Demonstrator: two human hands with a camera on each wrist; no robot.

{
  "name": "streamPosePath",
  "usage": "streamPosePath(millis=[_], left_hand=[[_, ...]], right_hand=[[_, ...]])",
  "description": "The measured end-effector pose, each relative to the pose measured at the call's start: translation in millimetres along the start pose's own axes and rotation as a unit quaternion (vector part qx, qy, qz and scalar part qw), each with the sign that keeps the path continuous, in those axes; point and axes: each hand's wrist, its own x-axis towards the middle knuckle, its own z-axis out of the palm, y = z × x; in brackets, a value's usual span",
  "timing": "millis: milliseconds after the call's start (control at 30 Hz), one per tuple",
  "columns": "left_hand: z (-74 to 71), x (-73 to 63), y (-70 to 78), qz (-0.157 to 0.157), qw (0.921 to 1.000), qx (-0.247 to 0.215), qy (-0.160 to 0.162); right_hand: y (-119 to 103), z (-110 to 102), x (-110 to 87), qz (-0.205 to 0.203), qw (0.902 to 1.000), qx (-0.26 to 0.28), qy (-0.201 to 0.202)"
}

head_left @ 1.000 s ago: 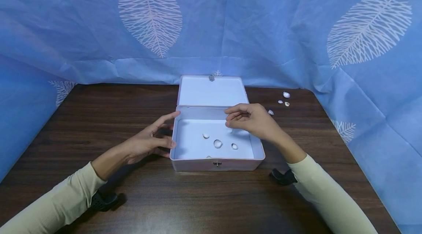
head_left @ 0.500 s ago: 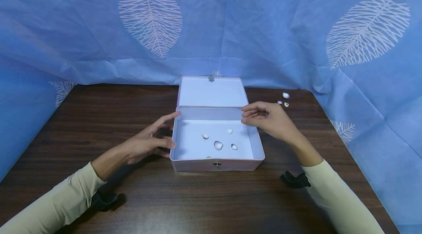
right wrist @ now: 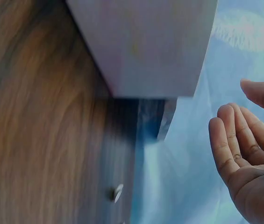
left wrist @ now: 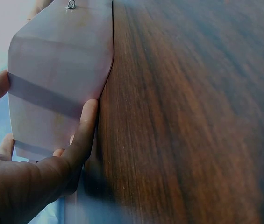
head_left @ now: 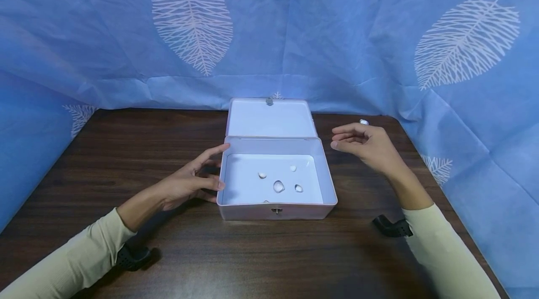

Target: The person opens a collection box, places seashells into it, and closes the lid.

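Four small white shells (head_left: 279,186) are lying on the floor of a pale box (head_left: 248,213), and a bit of something is peeking over its front wall. The lid (head_left: 271,118) is standing up at the back. The left hand (head_left: 191,182) is spreading its fingers and touching the box's left side. Just beside the box's right side, the right hand (head_left: 368,144) is hanging in the air, its fingers bending a little and pressing close together, its thumb sitting apart. Behind it, another shell (head_left: 364,121) is resting on the brown table (head_left: 252,257). Blue cloth (head_left: 294,32) with white leaves is hanging all around.
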Motion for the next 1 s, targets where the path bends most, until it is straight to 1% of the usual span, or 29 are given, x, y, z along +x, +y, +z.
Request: streamPosePath(millis=[100, 233, 433, 533, 633, 800, 1000], left_hand=[[-0.1, -0.1, 0.1, 0.000, 1.0000, -0.001, -0.001], [-0.2, -0.3, 0.2, 0.003, 1.0000, -0.004, -0.003], [0.2, -0.3, 0.2, 0.001, 1.0000, -0.003, -0.001], [0.4, -0.4, 0.1, -0.002, 1.0000, -0.002, 0.002], [0.5, -0.2, -0.1, -0.004, 1.0000, -0.002, 0.005], [0.9, 0.4, -0.1, -0.006, 1.0000, -0.003, 0.006], [0.2, 0.3, -0.2, -0.006, 1.0000, -0.004, 0.005]], right_hand=[[12, -9, 3.2, 0.003, 0.9999, -0.006, 0.008], [31, -19, 9.4, 0.018, 0.9997, -0.011, 0.015], [55, -30, 18.4, 0.057, 0.9966, -0.057, 0.017], [63, -32, 22.9, 0.074, 0.9940, -0.080, 0.010], [71, -32, 27.0, 0.087, 0.9923, -0.088, 0.001], [81, -29, 33.4, 0.100, 0.9922, -0.075, -0.007], [91, -28, 43.0, 0.120, 0.9893, -0.081, -0.017]])
